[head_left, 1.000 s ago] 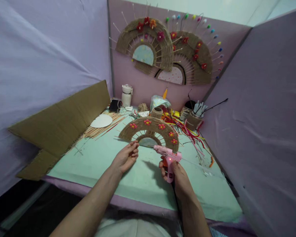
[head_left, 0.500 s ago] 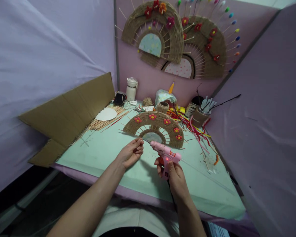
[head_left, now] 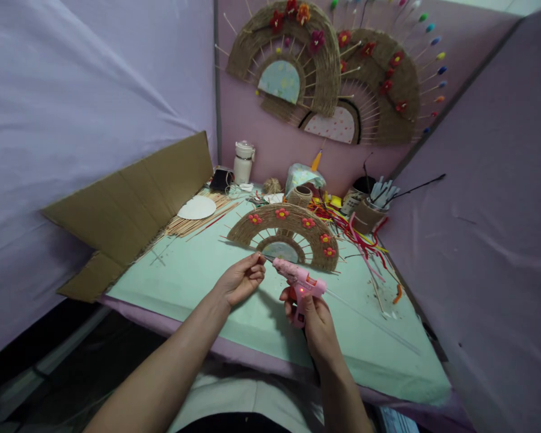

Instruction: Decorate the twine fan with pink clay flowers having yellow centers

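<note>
My right hand (head_left: 313, 316) is wrapped around a pink glue gun (head_left: 300, 279), its small red light lit and a clear glue stick (head_left: 356, 304) trailing from the back. The nozzle points left, just short of my left hand (head_left: 246, 278). Thumb and fingertips of that hand are pinched on a thin dark twig-like piece (head_left: 268, 257), too small to make out fully. Just beyond both hands lies a half-round fan (head_left: 275, 218) wound in brown twine, with red flowers on its band and a pale half-circle at its centre.
Thin wooden sticks (head_left: 193, 224) and a white oval card (head_left: 197, 207) lie left, beside a cardboard sheet (head_left: 135, 210). Red and yellow craft stems (head_left: 358, 234), a twine roll (head_left: 300, 195) and a holder of glue sticks (head_left: 370, 213) are behind. Finished fans (head_left: 329, 66) hang on the wall.
The glue gun has shifted slightly left, so its nozzle is closer to my left fingertips. The whole view has moved a little; both hands keep their grips.
</note>
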Motion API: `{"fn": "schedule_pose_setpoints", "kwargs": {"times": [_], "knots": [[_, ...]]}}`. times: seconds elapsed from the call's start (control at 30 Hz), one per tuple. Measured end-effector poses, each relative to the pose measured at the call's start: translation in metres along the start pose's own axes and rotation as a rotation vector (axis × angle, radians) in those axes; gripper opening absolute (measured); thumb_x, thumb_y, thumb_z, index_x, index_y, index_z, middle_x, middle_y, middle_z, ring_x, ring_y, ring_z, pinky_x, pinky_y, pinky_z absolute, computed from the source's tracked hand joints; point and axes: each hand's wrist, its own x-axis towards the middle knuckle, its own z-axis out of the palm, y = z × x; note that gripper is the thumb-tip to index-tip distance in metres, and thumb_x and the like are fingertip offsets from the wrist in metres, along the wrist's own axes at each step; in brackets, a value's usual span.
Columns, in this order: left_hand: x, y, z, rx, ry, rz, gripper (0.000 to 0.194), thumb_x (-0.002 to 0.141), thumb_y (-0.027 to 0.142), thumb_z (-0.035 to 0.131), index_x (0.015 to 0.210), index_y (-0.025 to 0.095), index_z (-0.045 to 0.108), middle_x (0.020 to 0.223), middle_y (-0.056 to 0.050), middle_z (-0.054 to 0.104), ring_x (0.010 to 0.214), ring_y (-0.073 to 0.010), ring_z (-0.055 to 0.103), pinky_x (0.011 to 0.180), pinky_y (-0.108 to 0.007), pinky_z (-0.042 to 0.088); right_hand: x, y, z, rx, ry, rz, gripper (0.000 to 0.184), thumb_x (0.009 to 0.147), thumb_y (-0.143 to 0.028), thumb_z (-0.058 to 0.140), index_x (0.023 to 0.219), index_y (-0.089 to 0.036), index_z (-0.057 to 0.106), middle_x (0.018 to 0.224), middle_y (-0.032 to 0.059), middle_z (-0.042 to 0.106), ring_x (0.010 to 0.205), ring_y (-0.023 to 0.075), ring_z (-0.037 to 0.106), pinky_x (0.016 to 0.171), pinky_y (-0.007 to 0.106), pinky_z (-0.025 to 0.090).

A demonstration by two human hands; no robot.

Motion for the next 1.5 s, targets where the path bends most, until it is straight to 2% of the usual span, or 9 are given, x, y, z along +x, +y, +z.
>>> {"fn": "schedule_pose_setpoints", "kwargs": {"times": [0.2,0.43,0.63,0.9,1.1,1.3,1.5], "knots": [[-0.002,0.000,0.000,0.007,-0.019,0.007,0.009,0.088,0.002,0.055,0.084,0.008,0.060,0.073,-0.004,0.056,0.052,-0.0024,0.041,0.042,-0.010,0.031,0.000,0.001,-0.002,0.012,0.005,-0.014,0.050,0.093,-0.060,0.043,0.095,-0.016,0.067,0.072,0.0039,0.063,0.057,0.0109,0.050,0.052,0.023,0.037],[-0.002,-0.001,-0.001,0.038,-0.034,0.019,0.011,0.087,0.006,0.059,0.077,0.009,0.058,0.070,-0.003,0.054,0.052,-0.0027,0.039,0.043,-0.010,0.031,-0.003,-0.005,0.002,0.010,0.003,-0.003,0.050,0.092,-0.061,0.044,0.093,-0.016,0.067,0.070,0.0031,0.062,0.056,0.0105,0.049,0.052,0.023,0.037],[-0.002,-0.002,-0.002,0.067,-0.041,0.038,0.012,0.085,0.011,0.065,0.075,0.009,0.059,0.068,-0.002,0.053,0.051,-0.0024,0.039,0.043,-0.011,0.031,-0.005,-0.010,0.005,-0.096,0.010,-0.030,0.054,0.091,-0.064,0.043,0.092,-0.015,0.067,0.067,0.0027,0.060,0.056,0.0115,0.049,0.052,0.024,0.038],[-0.001,-0.004,-0.002,0.182,-0.012,0.108,0.024,0.075,0.021,0.078,0.075,0.009,0.057,0.063,0.002,0.050,0.048,-0.0015,0.035,0.042,-0.012,0.029,-0.005,-0.013,0.013,-0.210,0.048,-0.051,0.057,0.088,-0.068,0.043,0.089,-0.016,0.068,0.067,0.0031,0.060,0.056,0.0137,0.051,0.052,0.026,0.041],[0.001,-0.005,-0.007,0.234,-0.035,0.136,0.030,0.073,0.027,0.080,0.076,0.011,0.055,0.062,0.005,0.046,0.047,-0.0011,0.032,0.041,-0.012,0.026,-0.006,-0.008,0.015,-0.287,0.069,-0.077,0.058,0.091,-0.065,0.039,0.092,-0.015,0.068,0.067,0.0029,0.057,0.058,0.0146,0.051,0.054,0.027,0.041],[0.002,-0.007,-0.008,0.286,-0.026,0.209,0.037,0.064,0.032,0.086,0.074,0.009,0.058,0.057,0.007,0.041,0.047,-0.0011,0.031,0.041,-0.013,0.024,-0.007,-0.001,0.018,-0.319,0.084,-0.092,0.056,0.093,-0.061,0.038,0.093,-0.015,0.068,0.068,0.0026,0.056,0.059,0.0147,0.051,0.054,0.026,0.040],[0.001,-0.008,-0.006,0.333,-0.015,0.275,0.036,0.064,0.032,0.086,0.072,0.009,0.059,0.056,0.008,0.037,0.047,-0.0014,0.029,0.041,-0.014,0.023,-0.007,-0.001,0.020,-0.351,0.108,-0.118,0.055,0.093,-0.061,0.037,0.091,-0.016,0.068,0.066,0.0018,0.055,0.056,0.0149,0.050,0.053,0.027,0.039]]}}
